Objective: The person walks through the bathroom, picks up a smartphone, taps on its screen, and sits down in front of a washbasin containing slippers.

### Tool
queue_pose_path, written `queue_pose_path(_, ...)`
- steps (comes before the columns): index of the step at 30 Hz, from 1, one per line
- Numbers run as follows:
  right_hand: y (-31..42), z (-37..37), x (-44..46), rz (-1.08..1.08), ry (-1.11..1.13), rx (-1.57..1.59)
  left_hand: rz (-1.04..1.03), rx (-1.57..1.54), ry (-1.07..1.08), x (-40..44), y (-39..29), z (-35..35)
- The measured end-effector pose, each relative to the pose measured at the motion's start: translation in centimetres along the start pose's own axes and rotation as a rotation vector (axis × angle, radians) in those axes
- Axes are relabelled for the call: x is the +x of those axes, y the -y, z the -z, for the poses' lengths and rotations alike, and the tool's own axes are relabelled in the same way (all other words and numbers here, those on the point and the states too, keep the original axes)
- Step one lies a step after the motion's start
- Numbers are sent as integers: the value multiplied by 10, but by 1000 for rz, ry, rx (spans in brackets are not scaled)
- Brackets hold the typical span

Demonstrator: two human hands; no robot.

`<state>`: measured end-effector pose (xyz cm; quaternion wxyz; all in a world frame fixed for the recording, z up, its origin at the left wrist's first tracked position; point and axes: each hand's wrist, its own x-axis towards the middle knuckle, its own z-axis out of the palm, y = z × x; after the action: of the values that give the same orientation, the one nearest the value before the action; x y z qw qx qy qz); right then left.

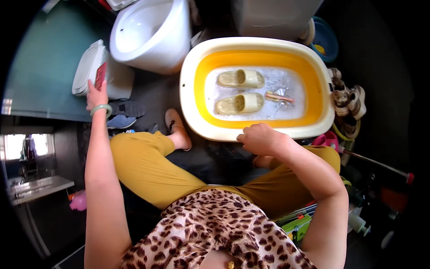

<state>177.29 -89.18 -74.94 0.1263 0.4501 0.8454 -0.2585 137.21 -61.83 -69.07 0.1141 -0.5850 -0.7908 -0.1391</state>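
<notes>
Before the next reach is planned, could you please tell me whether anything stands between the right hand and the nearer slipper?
Nothing visible blocks it: the right hand is at the tub's near rim, and only the yellow inner wall and sudsy water lie before the nearer slipper.

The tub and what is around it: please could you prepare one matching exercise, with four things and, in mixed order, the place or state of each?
Things
1. Two sandals
2. Left hand
3. Right hand
4. Toilet

Places and states
A. At the near rim of the tub
B. Holding a red object
C. White, to the left of the tub
D. Inside the tub, among white suds

Right pairs: 1-D, 2-B, 3-A, 4-C
</notes>
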Motion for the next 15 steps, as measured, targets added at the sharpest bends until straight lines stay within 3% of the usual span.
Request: queue_pose_path(15,1,2,0,-19,-51,-46,42,2,38,-7,-10,12)
